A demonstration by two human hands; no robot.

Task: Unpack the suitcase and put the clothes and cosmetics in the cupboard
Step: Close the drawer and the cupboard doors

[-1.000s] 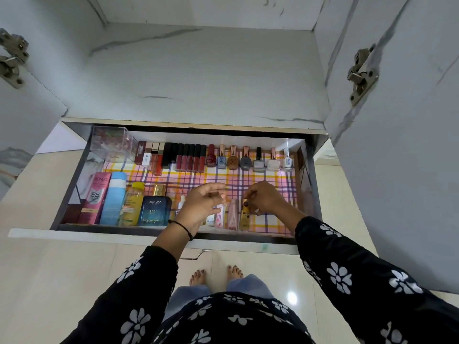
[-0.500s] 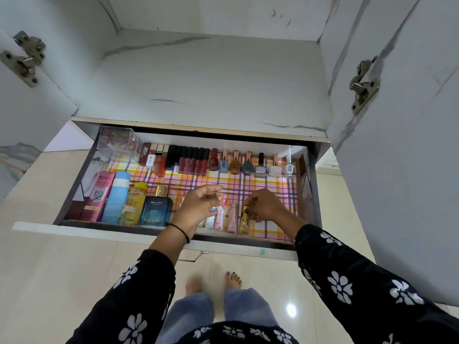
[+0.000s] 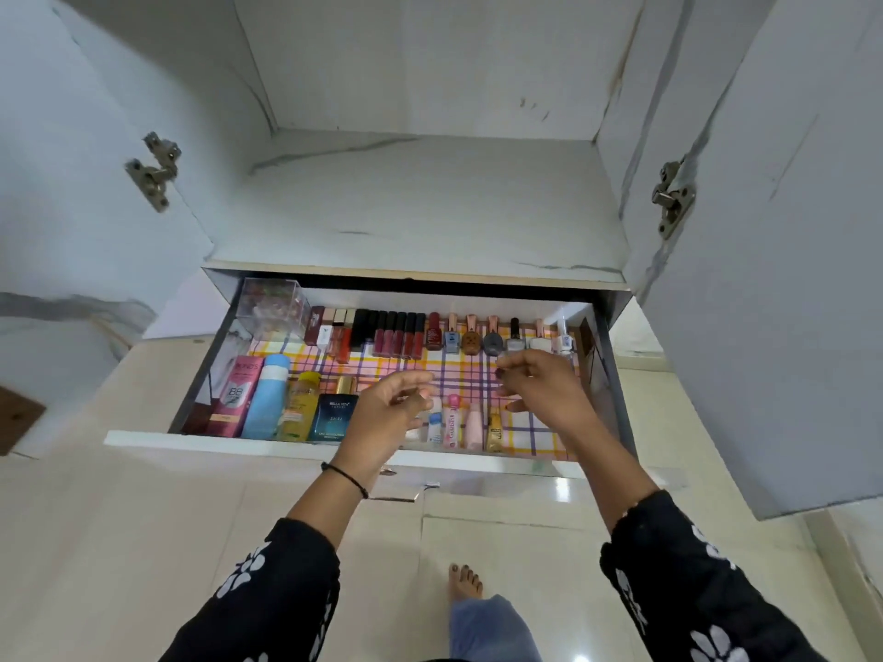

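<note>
Pale marble-patterned cupboard walls [image 3: 430, 88] filled my feed, both doors swung wide. Below the shelf sat the pulled-out white drawer [image 3: 215, 441], lined with pink, yellow and purple checked paper [image 3: 458, 370].

The left grip [image 3: 382, 418] hovered over the drawer's near edge, fingers loosely curled and apart, with nothing in them that I could see. The right grip [image 3: 544, 389] hung just beside it, a little farther in, equally slack and bare as far as the feed showed.

Between the two grips and just under them stood the small pink, white and gold tubes [image 3: 451, 425], upright against the front wall. I judged they were set there so the wall would prop them.

Left of the left grip, the pink BB-cream tube [image 3: 239, 398], the light blue cylindrical bottle [image 3: 266, 398], the yellow bottle [image 3: 300, 406] and the dark blue perfume box [image 3: 337, 418] lay in one line with labels up, presumably to be read at a glance.

Beyond both grips, along the back wall, ran the row of dark-capped lipsticks [image 3: 396, 334] and the row of small nail-polish bottles [image 3: 492, 336]. A clear plastic box [image 3: 272, 308] sat in the far left corner.

The cosmetics looked largely stowed to me. I could see neither suitcase nor clothes, so I could not judge that part of the task.
</note>
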